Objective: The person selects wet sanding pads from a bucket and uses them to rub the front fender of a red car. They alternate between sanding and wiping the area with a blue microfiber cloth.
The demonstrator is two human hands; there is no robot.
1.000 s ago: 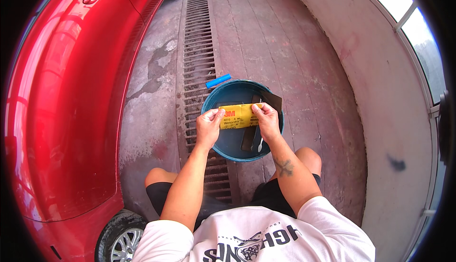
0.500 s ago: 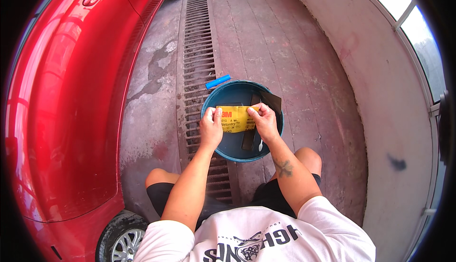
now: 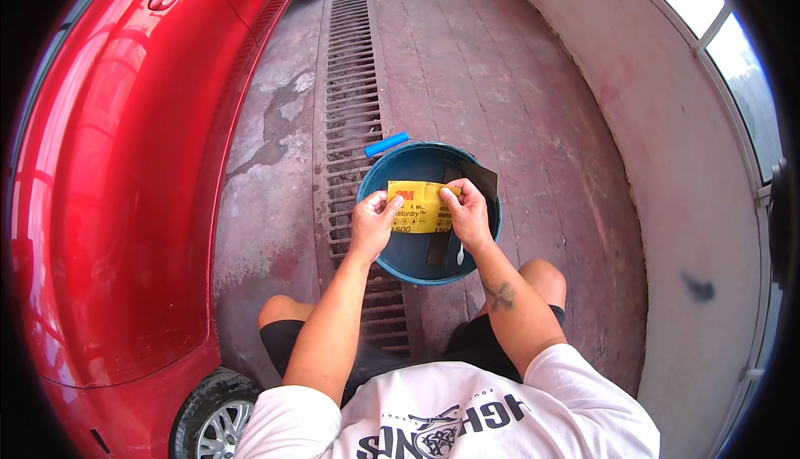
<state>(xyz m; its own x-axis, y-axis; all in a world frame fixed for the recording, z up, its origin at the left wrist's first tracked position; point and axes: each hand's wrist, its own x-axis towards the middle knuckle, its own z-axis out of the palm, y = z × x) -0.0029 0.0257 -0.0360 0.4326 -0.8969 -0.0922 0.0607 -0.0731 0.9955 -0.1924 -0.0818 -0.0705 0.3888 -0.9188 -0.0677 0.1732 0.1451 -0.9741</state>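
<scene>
A yellow-backed sheet of sandpaper (image 3: 421, 209) with printing on it is stretched between my hands. My left hand (image 3: 373, 224) pinches its left edge, thumb on the printed face. At the right edge my right hand (image 3: 468, 216) pinches it the same way. The sheet is above a round blue-green bucket (image 3: 414, 279), hiding part of its inside. A dark flat strip (image 3: 437, 251) and a small white spoon-like item (image 3: 460, 255) show inside the bucket. Another dark sheet (image 3: 481, 179) leans over the bucket's right rim.
The bucket's handle has a blue grip (image 3: 386, 144) at its far left rim. A metal drain grate (image 3: 350, 101) runs along the floor. To the left stands a red car (image 3: 142, 209) with a wheel (image 3: 221, 417) near me. A pale wall (image 3: 683, 209) rises on the right.
My left thumb has moved inward over the sandpaper's printed face. The sheet looks flatter at its right side, with more of its lower print showing. Both hands keep their hold.
</scene>
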